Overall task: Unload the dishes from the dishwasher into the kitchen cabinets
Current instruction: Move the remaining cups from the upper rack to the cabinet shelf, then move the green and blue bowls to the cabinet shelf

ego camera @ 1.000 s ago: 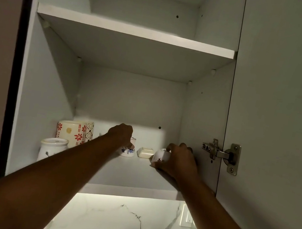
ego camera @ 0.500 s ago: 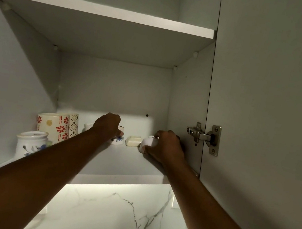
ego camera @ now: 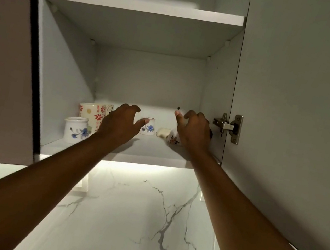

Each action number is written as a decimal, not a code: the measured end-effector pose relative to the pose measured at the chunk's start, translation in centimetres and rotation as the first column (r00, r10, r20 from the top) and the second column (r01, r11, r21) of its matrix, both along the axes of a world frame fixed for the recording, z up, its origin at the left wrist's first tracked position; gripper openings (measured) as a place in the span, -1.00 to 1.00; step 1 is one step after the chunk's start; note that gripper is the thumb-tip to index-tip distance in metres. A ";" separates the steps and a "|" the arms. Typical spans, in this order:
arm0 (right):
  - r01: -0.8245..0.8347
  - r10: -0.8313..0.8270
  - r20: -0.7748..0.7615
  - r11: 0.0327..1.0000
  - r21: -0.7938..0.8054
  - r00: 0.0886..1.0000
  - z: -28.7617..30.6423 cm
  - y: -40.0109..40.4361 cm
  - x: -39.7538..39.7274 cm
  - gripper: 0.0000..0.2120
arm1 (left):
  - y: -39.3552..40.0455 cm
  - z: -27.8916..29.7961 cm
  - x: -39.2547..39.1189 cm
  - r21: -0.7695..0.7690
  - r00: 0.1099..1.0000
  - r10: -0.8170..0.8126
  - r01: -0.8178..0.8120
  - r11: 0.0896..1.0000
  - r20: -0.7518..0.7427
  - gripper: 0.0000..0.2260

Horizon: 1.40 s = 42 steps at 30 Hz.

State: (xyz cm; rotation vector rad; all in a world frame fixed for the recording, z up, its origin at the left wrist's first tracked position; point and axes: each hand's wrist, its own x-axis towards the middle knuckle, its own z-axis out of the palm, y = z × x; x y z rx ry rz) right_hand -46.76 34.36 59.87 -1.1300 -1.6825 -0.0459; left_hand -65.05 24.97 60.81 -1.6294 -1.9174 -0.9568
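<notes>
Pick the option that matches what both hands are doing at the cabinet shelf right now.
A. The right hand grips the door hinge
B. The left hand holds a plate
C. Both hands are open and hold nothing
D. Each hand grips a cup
C: the left hand and the right hand hover with fingers spread above the lower shelf, and the blue-flower cup and the small cup stand free on it.

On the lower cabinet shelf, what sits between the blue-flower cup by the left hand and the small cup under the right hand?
In the head view, a small cream rectangular dish sits between the blue-flower cup and the small red-flowered cup; nothing else there.
</notes>
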 end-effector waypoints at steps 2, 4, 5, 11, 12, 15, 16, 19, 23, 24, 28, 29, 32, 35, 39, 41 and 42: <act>-0.034 0.031 0.086 0.999 0.029 0.996 -0.1 -0.6 0.1 -0.50 | -2.1 -1.1 0.6 0.043 1.000 0.013 -0.014 0.999 0.019 -0.54; -0.052 0.042 0.162 0.997 0.057 0.986 -0.5 -1.4 0.0 -0.47 | -3.8 -2.4 1.2 0.099 1.000 0.022 -0.023 0.995 0.016 -0.55; -0.055 0.040 0.180 0.995 0.079 0.983 -0.8 -2.0 0.1 -0.46 | -4.5 -3.1 1.5 0.134 1.000 0.031 -0.030 0.990 -0.004 -0.56; -0.060 0.021 0.207 0.981 0.187 0.978 -4.5 -9.2 0.1 -0.46 | -9.5 -6.8 2.9 0.167 0.988 0.059 -0.035 0.985 -0.144 -0.55; -0.062 0.021 0.225 0.982 0.178 0.974 -5.0 -10.1 0.2 -0.46 | -10.2 -7.3 3.0 0.168 0.988 0.051 -0.026 0.985 -0.144 -0.54; -0.044 0.004 0.234 0.985 0.166 0.972 -6.9 -13.5 1.6 -0.47 | -13.6 -9.6 3.7 0.183 0.991 0.075 -0.054 0.982 -0.110 -0.53; -0.031 -0.004 0.225 0.988 0.154 0.974 -8.1 -15.3 2.3 -0.47 | -15.3 -11.0 4.1 0.163 0.991 0.093 -0.077 0.984 -0.093 -0.53; 0.024 -0.054 0.228 0.991 0.130 0.972 -11.5 -19.0 4.0 -0.46 | -18.5 -14.8 4.9 0.090 0.993 0.103 -0.097 0.991 -0.060 -0.50; 0.098 -0.107 0.267 0.994 0.045 0.958 -15.9 -24.1 6.4 -0.44 | -22.6 -18.3 5.8 -0.005 0.997 0.046 -0.047 0.999 -0.065 -0.42; 0.115 -0.118 0.270 0.993 0.027 0.956 -17.6 -26.1 7.2 -0.45 | -24.1 -19.5 6.3 -0.019 0.997 0.031 -0.033 0.999 -0.071 -0.41; 0.182 -0.143 0.302 0.978 -0.106 0.942 -23.6 -32.9 10.4 -0.43 | -29.8 -24.1 8.9 -0.114 0.997 -0.049 0.041 0.993 -0.062 -0.40; 0.202 -0.149 0.305 0.968 -0.151 0.941 -25.3 -35.1 11.5 -0.43 | -31.4 -25.5 9.9 -0.152 0.996 -0.082 0.075 0.986 -0.043 -0.40; 0.251 -0.171 0.302 0.935 -0.251 0.938 -30.1 -40.7 14.8 -0.45 | -35.7 -29.5 13.2 -0.240 0.985 -0.172 0.164 0.957 -0.014 -0.38; 0.312 -0.185 0.356 0.887 -0.340 0.916 -34.6 -45.8 18.5 -0.46 | -39.5 -34.0 16.9 -0.332 0.969 -0.244 0.246 0.911 0.051 -0.38; 0.405 -0.197 0.436 0.791 -0.459 0.878 -39.8 -52.5 26.1 -0.45 | -44.3 -40.1 22.8 -0.495 0.926 -0.327 0.378 0.782 0.189 -0.39; 0.424 -0.204 0.427 0.741 -0.521 0.881 -41.9 -55.5 30.3 -0.45 | -46.2 -42.2 26.1 -0.563 0.915 -0.343 0.402 0.723 0.212 -0.38; 0.434 -0.215 0.419 0.717 -0.545 0.882 -42.8 -56.7 32.1 -0.44 | -46.9 -43.0 27.5 -0.587 0.912 -0.349 0.406 0.700 0.214 -0.37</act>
